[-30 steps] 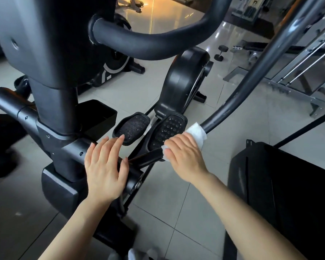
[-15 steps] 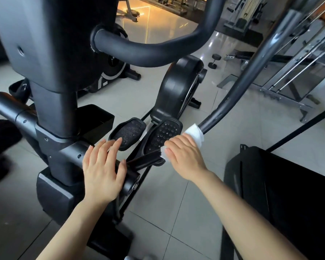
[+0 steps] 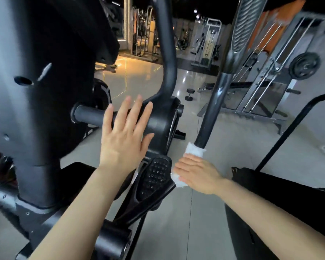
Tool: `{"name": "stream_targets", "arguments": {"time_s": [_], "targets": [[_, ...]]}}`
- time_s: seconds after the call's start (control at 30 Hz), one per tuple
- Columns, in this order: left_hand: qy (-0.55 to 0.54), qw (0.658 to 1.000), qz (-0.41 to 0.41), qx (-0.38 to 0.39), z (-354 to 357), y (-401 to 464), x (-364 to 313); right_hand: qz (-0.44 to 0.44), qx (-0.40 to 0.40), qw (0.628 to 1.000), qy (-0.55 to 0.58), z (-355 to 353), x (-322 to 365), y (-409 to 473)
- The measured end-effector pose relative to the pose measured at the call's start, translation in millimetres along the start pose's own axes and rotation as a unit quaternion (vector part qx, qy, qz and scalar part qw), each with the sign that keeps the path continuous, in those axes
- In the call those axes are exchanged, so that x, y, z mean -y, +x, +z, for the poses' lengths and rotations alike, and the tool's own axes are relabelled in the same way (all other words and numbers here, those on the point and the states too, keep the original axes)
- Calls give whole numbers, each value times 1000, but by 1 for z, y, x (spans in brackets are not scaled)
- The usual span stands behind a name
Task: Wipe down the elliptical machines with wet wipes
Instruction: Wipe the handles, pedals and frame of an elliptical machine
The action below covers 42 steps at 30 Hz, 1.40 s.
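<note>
**Right hand wiping swing arm, left hand free**

At the lower end of the elliptical's swing arm (image 3: pixel 212 109), right hand (image 3: pixel 197 173) grips a wet wipe (image 3: pixel 193 150) wrapped round the bar, beside the studded pedal (image 3: pixel 154 177). Left hand (image 3: pixel 124 136) is raised, fingers spread, holding nothing, in front of the handlebar stub (image 3: pixel 90 115).

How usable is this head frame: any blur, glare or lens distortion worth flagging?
Head view: motion smear on the console housing at left and upper-right rack; warm glare streaks on the glossy floor; wide-angle bending of the uprights; both hands and the wet wipe stay fairly sharp.
</note>
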<state>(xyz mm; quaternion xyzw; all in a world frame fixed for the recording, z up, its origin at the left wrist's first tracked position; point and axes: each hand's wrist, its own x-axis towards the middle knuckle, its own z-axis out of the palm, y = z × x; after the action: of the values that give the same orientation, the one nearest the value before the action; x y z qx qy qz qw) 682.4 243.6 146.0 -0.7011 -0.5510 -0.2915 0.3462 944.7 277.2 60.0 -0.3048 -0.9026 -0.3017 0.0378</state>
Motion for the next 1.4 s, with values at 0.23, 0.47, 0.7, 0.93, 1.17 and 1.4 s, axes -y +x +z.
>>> {"name": "stream_targets", "arguments": {"time_s": [0.23, 0.47, 0.7, 0.93, 1.17, 1.4], "targets": [[38, 999, 4, -35, 10, 0, 3, 14, -8, 986, -164, -39, -54, 11], [27, 999, 13, -40, 8, -1, 7, -48, -44, 996, -64, -63, -78, 21], [30, 997, 13, -63, 12, -1, 6, -16, -87, 990, -111, -75, -77, 35], [27, 998, -3, -59, 15, -1, 2, -76, -53, 994, -52, -94, -102, 43], [42, 997, -17, -67, 19, -2, -1, -152, -95, 960, -214, -133, -147, 56], [48, 996, -25, -75, 20, -2, -3, -140, -64, 955, -253, -100, -136, 39]]}}
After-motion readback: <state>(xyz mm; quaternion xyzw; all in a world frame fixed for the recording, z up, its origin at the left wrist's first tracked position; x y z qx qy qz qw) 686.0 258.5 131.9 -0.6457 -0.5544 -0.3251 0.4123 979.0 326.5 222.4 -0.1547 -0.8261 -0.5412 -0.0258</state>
